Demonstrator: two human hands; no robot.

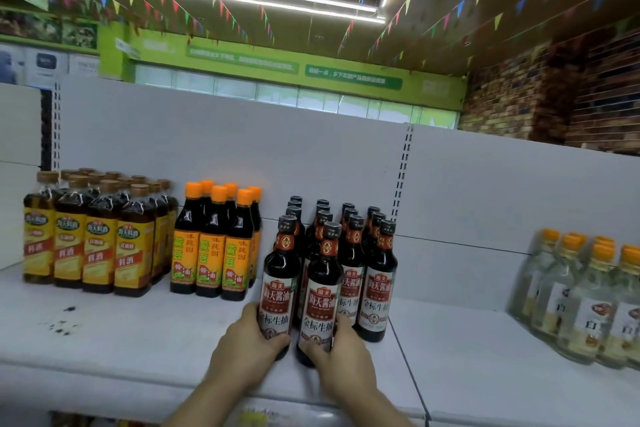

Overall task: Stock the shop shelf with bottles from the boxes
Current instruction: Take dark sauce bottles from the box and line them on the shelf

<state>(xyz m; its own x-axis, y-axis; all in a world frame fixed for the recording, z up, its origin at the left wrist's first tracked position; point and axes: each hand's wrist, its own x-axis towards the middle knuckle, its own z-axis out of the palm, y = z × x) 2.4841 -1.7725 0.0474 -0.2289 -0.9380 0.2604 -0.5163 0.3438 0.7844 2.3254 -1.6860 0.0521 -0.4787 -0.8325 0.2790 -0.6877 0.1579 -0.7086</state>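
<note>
Several dark soy sauce bottles with black caps and white-red labels stand in rows on the white shelf (138, 340). My left hand (251, 345) grips the base of the front left bottle (281, 274). My right hand (341, 355) grips the base of the front middle bottle (323, 284). Both bottles stand upright at the front of the group, close side by side. No box is in view.
To the left stand orange-capped soy sauce bottles (214, 246) and yellow-labelled cooking wine bottles (97, 236). Clear bottles with orange caps (585, 298) stand at the right. A slotted upright (403, 170) splits the white back panel. Dark specks (62, 322) mark the shelf's left part.
</note>
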